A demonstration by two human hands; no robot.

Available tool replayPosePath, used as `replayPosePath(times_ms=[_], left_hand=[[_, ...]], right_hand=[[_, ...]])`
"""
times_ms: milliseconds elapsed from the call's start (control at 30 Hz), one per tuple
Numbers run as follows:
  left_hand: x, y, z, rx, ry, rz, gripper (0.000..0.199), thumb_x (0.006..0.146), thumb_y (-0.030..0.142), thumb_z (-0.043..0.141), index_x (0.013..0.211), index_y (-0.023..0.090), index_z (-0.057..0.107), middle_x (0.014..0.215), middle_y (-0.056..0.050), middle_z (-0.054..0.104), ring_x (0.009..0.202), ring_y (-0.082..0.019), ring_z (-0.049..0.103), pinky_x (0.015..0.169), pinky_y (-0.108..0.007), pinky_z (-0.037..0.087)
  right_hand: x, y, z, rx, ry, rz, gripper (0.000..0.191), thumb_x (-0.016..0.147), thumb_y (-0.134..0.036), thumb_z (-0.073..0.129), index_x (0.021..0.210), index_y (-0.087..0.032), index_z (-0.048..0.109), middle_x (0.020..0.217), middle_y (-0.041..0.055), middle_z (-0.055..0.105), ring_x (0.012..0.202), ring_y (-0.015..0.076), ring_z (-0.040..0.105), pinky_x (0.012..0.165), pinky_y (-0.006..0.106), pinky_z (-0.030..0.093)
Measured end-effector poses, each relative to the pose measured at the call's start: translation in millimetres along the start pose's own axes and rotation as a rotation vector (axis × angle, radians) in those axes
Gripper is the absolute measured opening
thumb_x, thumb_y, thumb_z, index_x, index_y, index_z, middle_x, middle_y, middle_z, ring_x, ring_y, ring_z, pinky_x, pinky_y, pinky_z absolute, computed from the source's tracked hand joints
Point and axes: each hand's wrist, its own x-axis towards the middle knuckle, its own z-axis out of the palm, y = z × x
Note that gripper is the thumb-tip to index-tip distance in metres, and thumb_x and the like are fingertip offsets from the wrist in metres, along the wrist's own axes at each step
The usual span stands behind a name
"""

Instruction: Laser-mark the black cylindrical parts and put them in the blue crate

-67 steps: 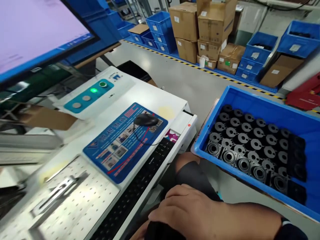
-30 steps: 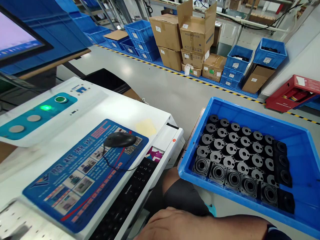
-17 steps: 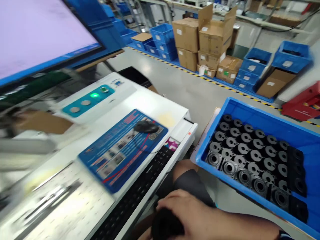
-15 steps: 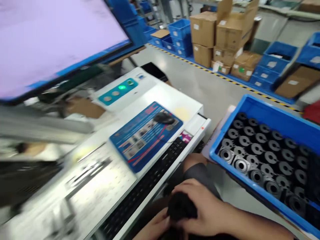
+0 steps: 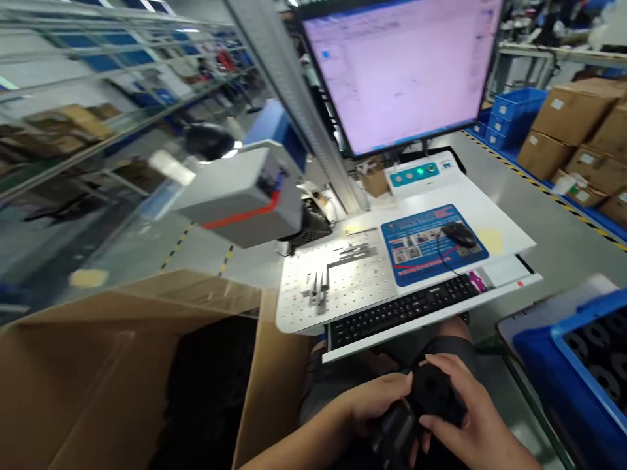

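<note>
Both hands are low in the head view, over the lap and in front of the keyboard tray. My right hand (image 5: 465,408) is wrapped round a round black part (image 5: 432,390) with a hole in its centre. My left hand (image 5: 377,401) is closed on a second black part (image 5: 396,431), darker and partly hidden by the fingers. The two parts touch or nearly touch, and the left thumb reaches the edge of the round one.
A white bench (image 5: 482,196) carries a perforated metal plate (image 5: 350,287), a mouse (image 5: 459,234) and a machine head (image 5: 249,196). Below is a keyboard (image 5: 401,308). An open cardboard box (image 5: 277,365) stands left; a blue crate (image 5: 563,352) of round parts stands right.
The view has swung left, bringing the machine head and cardboard box into sight. Both hands still hold black parts; the left hand's part now shows more clearly.
</note>
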Motion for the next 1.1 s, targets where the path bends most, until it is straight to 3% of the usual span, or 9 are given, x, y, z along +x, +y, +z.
replayPosePath(times_ms=[200, 300, 467, 533, 633, 733, 800, 933, 1100], left_hand=[[-49, -33, -21.3, -0.121, 0.109, 0.255, 0.056, 0.086, 0.070, 0.060, 0.094, 0.018, 0.077, 0.073, -0.011, 0.071, 0.054, -0.024, 0.061, 0.056, -0.036, 0.046], [-81, -54, -33.8, -0.166, 0.170, 0.444, 0.056, 0.081, 0.070, 0.068, 0.098, 0.016, 0.074, 0.077, -0.013, 0.073, 0.058, -0.023, 0.065, 0.055, -0.032, 0.049], [-150, -100, -57.0, -0.295, 0.262, 0.601, 0.050, 0.063, 0.044, 0.093, 0.100, 0.017, 0.072, 0.085, -0.013, 0.074, 0.083, -0.032, 0.074, 0.073, -0.038, 0.057], [-176, -119, -69.1, -0.361, 0.386, 0.695, 0.041, 0.068, 0.041, 0.091, 0.095, 0.017, 0.072, 0.083, -0.011, 0.073, 0.080, -0.031, 0.074, 0.073, -0.040, 0.058], [-208, -145, -90.8, -0.534, 0.726, 0.855, 0.027, 0.078, 0.040, 0.084, 0.087, 0.018, 0.071, 0.080, -0.007, 0.072, 0.068, -0.024, 0.070, 0.067, -0.035, 0.057], [-230, -170, -110.0, -0.763, 0.997, 0.975, 0.024, 0.080, 0.037, 0.082, 0.091, 0.018, 0.073, 0.083, -0.006, 0.072, 0.071, -0.023, 0.070, 0.068, -0.033, 0.058], [-238, -183, -118.0, -0.871, 1.050, 1.012, 0.024, 0.078, 0.032, 0.083, 0.095, 0.017, 0.074, 0.086, -0.006, 0.072, 0.075, -0.024, 0.069, 0.073, -0.035, 0.059], [-243, -198, -126.3, -0.935, 0.997, 1.018, 0.023, 0.081, 0.028, 0.081, 0.098, 0.015, 0.075, 0.087, -0.007, 0.070, 0.075, -0.023, 0.068, 0.075, -0.036, 0.060], [-245, -198, -133.8, -0.924, 0.926, 1.015, 0.023, 0.084, 0.030, 0.076, 0.101, 0.014, 0.074, 0.085, -0.009, 0.070, 0.072, -0.021, 0.067, 0.070, -0.034, 0.060]], right_hand=[[39, -16, 30, -0.074, -0.154, -0.054, 0.062, 0.075, -0.025, 0.078, 0.134, -0.031, 0.060, 0.133, 0.0093, 0.063, 0.125, 0.0310, 0.062, 0.105, 0.050, 0.055], [88, -21, 58, -0.137, -0.071, -0.041, 0.054, 0.076, -0.032, 0.078, 0.127, -0.027, 0.061, 0.126, 0.0088, 0.065, 0.117, 0.0290, 0.064, 0.104, 0.049, 0.053], [194, -17, 123, -0.229, 0.132, -0.081, 0.056, 0.073, -0.043, 0.077, 0.121, -0.021, 0.062, 0.120, 0.0105, 0.066, 0.113, 0.0296, 0.063, 0.103, 0.047, 0.049], [229, -13, 148, -0.268, 0.157, -0.077, 0.057, 0.071, -0.044, 0.075, 0.121, -0.020, 0.062, 0.121, 0.0112, 0.066, 0.113, 0.0306, 0.062, 0.102, 0.047, 0.049], [262, -7, 177, -0.312, 0.169, -0.060, 0.058, 0.071, -0.045, 0.073, 0.122, -0.020, 0.062, 0.122, 0.0124, 0.065, 0.112, 0.0317, 0.062, 0.100, 0.046, 0.048], [279, 2, 195, -0.330, 0.193, -0.061, 0.060, 0.071, -0.048, 0.073, 0.123, -0.019, 0.062, 0.121, 0.0135, 0.066, 0.114, 0.0332, 0.060, 0.100, 0.045, 0.046], [286, 9, 202, -0.332, 0.215, -0.070, 0.064, 0.070, -0.050, 0.074, 0.124, -0.018, 0.062, 0.121, 0.0137, 0.066, 0.114, 0.0335, 0.060, 0.099, 0.045, 0.046], [292, 16, 210, -0.346, 0.242, -0.087, 0.067, 0.069, -0.053, 0.075, 0.125, -0.018, 0.063, 0.121, 0.0138, 0.066, 0.112, 0.0333, 0.060, 0.098, 0.044, 0.046], [293, 12, 214, -0.378, 0.246, -0.119, 0.066, 0.072, -0.052, 0.073, 0.125, -0.016, 0.062, 0.124, 0.0149, 0.065, 0.117, 0.0331, 0.058, 0.105, 0.046, 0.043]])
